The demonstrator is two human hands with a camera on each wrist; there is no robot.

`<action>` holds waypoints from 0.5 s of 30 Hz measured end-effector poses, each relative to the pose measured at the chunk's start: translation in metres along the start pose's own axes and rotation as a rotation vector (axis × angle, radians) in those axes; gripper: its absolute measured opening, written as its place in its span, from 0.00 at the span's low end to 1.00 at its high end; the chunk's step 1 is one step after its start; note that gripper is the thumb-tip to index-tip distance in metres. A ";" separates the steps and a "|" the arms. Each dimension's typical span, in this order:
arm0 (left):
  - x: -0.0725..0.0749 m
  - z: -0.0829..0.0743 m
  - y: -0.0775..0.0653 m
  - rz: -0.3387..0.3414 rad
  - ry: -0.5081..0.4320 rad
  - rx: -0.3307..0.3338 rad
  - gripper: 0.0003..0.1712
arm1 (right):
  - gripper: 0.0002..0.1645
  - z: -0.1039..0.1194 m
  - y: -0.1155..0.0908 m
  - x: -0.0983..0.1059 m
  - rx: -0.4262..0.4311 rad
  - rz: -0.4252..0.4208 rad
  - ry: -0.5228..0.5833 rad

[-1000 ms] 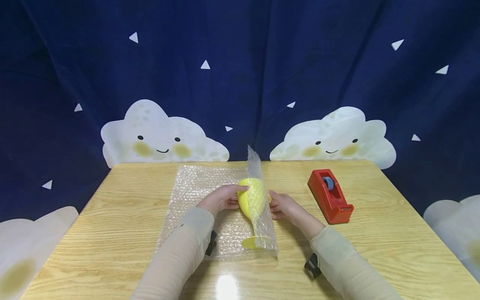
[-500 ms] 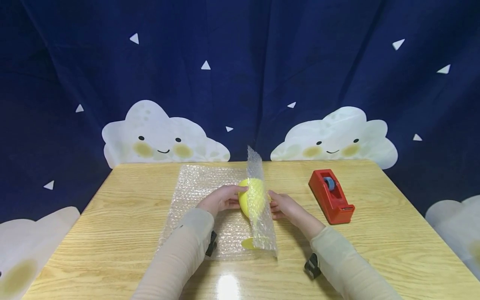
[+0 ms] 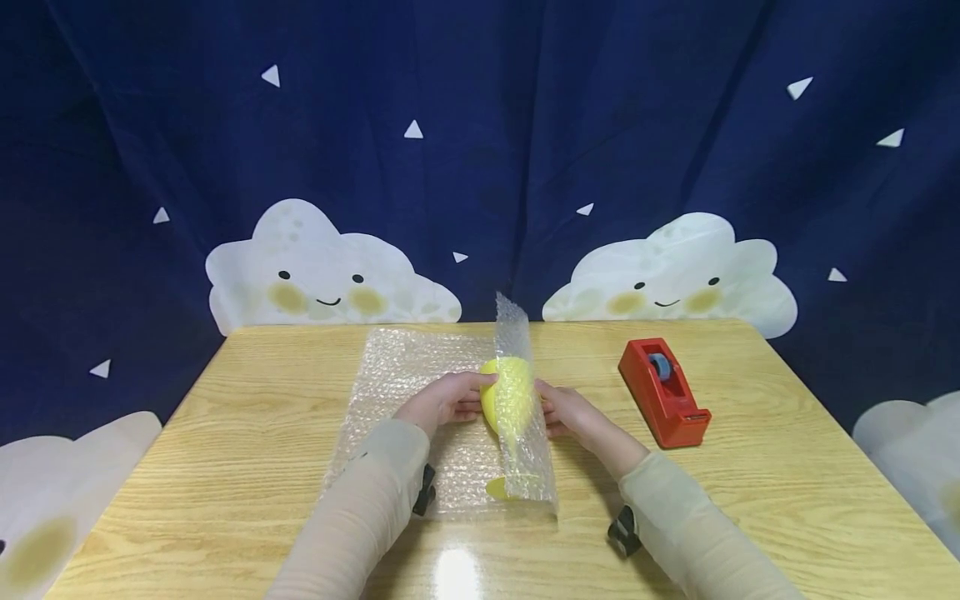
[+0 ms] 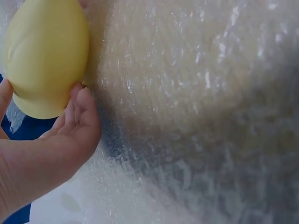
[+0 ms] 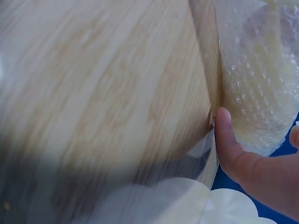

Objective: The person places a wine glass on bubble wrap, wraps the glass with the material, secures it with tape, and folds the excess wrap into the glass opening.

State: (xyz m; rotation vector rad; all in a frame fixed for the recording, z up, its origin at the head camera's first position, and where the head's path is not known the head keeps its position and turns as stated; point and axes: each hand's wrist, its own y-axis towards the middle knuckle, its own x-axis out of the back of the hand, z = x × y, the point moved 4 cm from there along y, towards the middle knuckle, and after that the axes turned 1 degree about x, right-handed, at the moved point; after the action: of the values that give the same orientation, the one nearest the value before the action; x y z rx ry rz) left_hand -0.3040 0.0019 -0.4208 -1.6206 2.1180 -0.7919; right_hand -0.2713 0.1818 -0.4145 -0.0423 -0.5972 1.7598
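Note:
A yellow goblet point(image 3: 489, 402) lies on a sheet of bubble wrap point(image 3: 405, 367), its bowl away from me and its round foot toward me. The sheet's right edge is folded up over the goblet, so bowl, stem and foot show partly through it. My left hand point(image 3: 447, 398) holds the bowl from the left, thumb on top and fingers along its side near the rim, as the left wrist view also shows. On the other side my right hand point(image 3: 570, 412) holds the folded wrap against the bowl between thumb and fingers.
A red tape dispenser point(image 3: 663, 400) with a roll of tape point(image 3: 660, 367) stands on the wooden table point(image 3: 247, 417), right of my right hand. Behind the table hangs a dark blue curtain point(image 3: 480, 150) with clouds and white triangles.
The folded wrap lies slightly closer over the goblet, covering more of the stem. The bubble wrap and goblet shift very slightly right; both hands keep nearly the same place.

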 end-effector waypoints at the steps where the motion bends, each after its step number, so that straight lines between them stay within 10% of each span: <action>1: -0.001 0.000 0.000 0.000 0.007 -0.006 0.25 | 0.38 0.000 0.000 0.000 0.001 0.003 -0.002; 15: -0.007 0.000 -0.002 0.049 -0.052 -0.004 0.27 | 0.40 0.002 0.002 -0.001 0.017 0.019 -0.016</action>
State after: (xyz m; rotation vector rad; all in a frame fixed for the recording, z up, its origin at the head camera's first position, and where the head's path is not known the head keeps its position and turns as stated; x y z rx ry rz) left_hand -0.3003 0.0084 -0.4200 -1.5676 2.1163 -0.7230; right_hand -0.2734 0.1796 -0.4141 -0.0220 -0.5948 1.7851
